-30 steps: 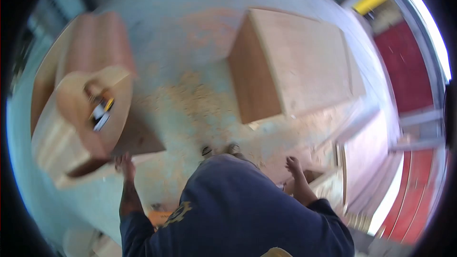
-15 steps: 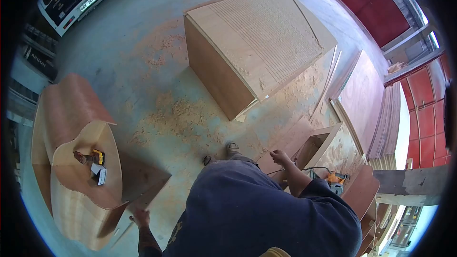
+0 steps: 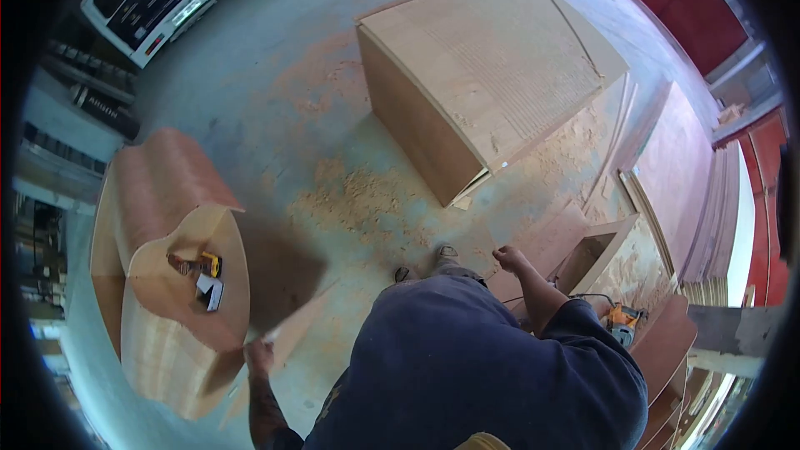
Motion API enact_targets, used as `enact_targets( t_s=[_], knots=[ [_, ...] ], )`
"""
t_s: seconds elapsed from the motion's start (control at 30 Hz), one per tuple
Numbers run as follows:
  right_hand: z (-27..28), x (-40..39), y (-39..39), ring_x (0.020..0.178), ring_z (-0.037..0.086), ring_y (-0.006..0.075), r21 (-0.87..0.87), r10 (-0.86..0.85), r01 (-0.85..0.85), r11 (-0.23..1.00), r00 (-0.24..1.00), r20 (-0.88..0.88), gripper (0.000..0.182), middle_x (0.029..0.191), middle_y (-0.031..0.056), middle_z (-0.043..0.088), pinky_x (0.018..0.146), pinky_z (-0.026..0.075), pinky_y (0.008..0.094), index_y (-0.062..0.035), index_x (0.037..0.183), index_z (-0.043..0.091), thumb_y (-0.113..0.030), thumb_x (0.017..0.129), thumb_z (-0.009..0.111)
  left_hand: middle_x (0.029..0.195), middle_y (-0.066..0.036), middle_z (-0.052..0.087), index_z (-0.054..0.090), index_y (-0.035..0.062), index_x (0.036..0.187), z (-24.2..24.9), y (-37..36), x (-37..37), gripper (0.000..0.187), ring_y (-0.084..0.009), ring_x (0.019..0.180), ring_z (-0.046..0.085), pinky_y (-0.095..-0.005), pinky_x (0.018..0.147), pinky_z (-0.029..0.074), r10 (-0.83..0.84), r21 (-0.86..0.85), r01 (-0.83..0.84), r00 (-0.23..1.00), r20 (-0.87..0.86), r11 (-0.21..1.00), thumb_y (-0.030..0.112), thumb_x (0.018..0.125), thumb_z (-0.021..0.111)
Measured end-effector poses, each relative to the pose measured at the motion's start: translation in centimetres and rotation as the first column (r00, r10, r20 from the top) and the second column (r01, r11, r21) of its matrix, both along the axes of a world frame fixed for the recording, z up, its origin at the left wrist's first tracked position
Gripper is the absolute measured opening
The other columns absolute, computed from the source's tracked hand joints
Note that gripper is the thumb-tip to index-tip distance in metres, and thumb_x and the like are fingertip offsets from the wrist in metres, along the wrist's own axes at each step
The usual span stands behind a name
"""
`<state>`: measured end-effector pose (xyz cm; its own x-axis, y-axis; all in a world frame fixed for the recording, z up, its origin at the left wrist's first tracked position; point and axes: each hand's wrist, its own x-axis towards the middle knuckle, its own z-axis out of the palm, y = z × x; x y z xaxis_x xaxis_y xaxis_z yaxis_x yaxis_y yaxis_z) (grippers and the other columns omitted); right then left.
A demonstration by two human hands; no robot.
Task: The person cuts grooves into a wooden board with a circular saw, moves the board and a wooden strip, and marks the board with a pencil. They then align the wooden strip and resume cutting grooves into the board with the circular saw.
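Note:
My left hand is closed at the edge of a thin, motion-blurred wooden panel, beside the lower corner of a wavy plywood piece. In that piece's curved recess lie a yellow and black power tool and a white and grey object. My right hand is held in front of my body at the right with its fingers curled, touching no surface; nothing shows in it. An open-topped wooden box is to the right of that hand.
A large plywood box stands ahead, with wood shavings on the floor around it. At the right are an orange power tool, leaning sheets and curved boards. A vehicle stands at the upper left.
The surroundings have shifted to the right in view. The thin panel by my left hand has swung from a broad dark face to a narrow, blurred, paler shape. My right hand stays curled.

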<state>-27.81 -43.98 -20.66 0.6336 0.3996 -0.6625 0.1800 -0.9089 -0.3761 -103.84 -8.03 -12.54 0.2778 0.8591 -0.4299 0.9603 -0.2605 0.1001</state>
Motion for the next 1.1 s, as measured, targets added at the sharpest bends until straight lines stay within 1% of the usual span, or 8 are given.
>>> enact_targets(
  t_s=[0.1,0.3,0.53,0.73,0.8,0.97,1.03,1.1],
  knots=[
    [2.4,0.3,5.3,0.124,0.066,0.0404,-0.006,0.083,-0.084,0.996,0.993,-0.078,0.062,0.128,0.0268,0.07,0.105,0.051,0.0471,-0.0004,0.134,0.065,-0.05,0.098,0.063,0.091,-0.021,0.073,0.074,-0.0008,0.102,7.1,2.5,1.3,0.027,-0.0357,0.087,0.072,-0.0466,0.075,0.057,0.088,0.215,-0.141,0.967,0.238,0.966,0.023,0.091,0.077],
    [3.4,-1.2,15.8,0.123,0.066,0.0413,0.236,0.276,-0.269,0.934,0.961,0.003,0.061,0.129,0.0238,0.071,0.105,0.051,0.0479,-0.0037,0.134,0.066,-0.054,0.099,0.063,0.087,-0.008,0.074,0.073,-0.0047,0.107,25.8,2.5,9.7,0.019,-0.0172,0.084,0.068,-0.0348,0.077,0.054,0.095,0.219,-0.303,0.758,0.645,0.927,0.009,0.095,0.074],
    [12.5,-9.4,29.8,0.115,0.07,0.0339,0.412,0.613,-0.557,0.721,0.79,-0.002,0.06,0.129,0.0241,0.07,0.094,0.055,0.0443,-0.0062,0.138,0.063,-0.054,0.102,0.061,0.098,-0.004,0.077,0.075,-0.0063,0.11,30.1,2.2,15.4,0.023,-0.0081,0.088,0.067,-0.0277,0.078,0.053,0.059,0.19,-0.389,0.547,0.835,0.902,0.012,0.098,0.074],
    [23.0,-9.6,40.4,0.113,0.069,0.0321,0.684,0.528,-0.42,0.597,0.847,0.059,0.077,0.127,0.0211,0.069,0.092,0.056,0.0443,-0.0061,0.156,0.042,-0.06,0.103,0.057,0.1,-0.003,0.076,0.076,-0.0049,0.109,32.2,2.7,21.6,0.021,-0.0078,0.09,0.066,-0.026,0.081,0.051,-0.069,0.209,-0.451,0.309,0.949,0.868,0.013,0.099,0.073],
    [29.8,-8.8,42.5,0.116,0.068,0.0324,0.733,0.418,-0.111,0.671,0.873,-0.251,0.089,0.135,0.0225,0.064,0.091,0.056,0.0489,-0.0041,0.159,0.036,-0.066,0.099,0.061,0.1,-0.004,0.076,0.076,-0.0047,0.109,33.5,2.4,23.4,0.021,-0.0076,0.091,0.066,-0.026,0.082,0.051,-0.079,0.187,-0.46,0.244,0.966,0.868,0.014,0.1,0.073],
    [38.4,-6.4,46.7,0.155,0.029,0.037,0.6,0.132,0.545,0.586,0.666,-0.735,0.121,0.17,0.0298,0.017,0.117,0.04,0.0483,-0.0062,0.167,0.019,-0.085,0.085,0.06,0.095,-0.003,0.075,0.076,-0.0035,0.108,35.0,1.1,25.7,0.019,-0.0063,0.086,0.063,-0.0262,0.08,0.051,-0.296,0.348,-0.448,0.185,0.937,0.824,0.012,0.097,0.076],
    [36.9,-5.7,49.0,0.157,0.025,0.0367,0.691,0.159,0.404,0.599,0.786,-0.598,0.122,0.171,0.0288,0.014,0.119,0.037,0.0473,-0.0033,0.167,0.019,-0.083,0.084,0.061,0.093,-0.003,0.074,0.075,-0.0038,0.107,34.4,-0.1,25.4,0.019,-0.006,0.084,0.062,-0.0267,0.077,0.051,-0.28,0.383,-0.424,0.285,0.917,0.821,0.012,0.096,0.077],
    [34.0,-6.4,49.2,0.107,0.055,0.0327,0.707,0.059,0.355,0.612,0.871,-0.488,0.071,0.123,0.0233,0.05,0.083,0.05,0.0469,0.0004,0.133,0.048,-0.054,0.09,0.063,0.091,-0.002,0.073,0.075,-0.0041,0.106,34.5,-1.3,26.2,0.019,-0.0057,0.082,0.061,-0.0272,0.075,0.052,-0.264,0.415,-0.403,0.379,0.887,0.816,0.012,0.095,0.078]
  ],
)
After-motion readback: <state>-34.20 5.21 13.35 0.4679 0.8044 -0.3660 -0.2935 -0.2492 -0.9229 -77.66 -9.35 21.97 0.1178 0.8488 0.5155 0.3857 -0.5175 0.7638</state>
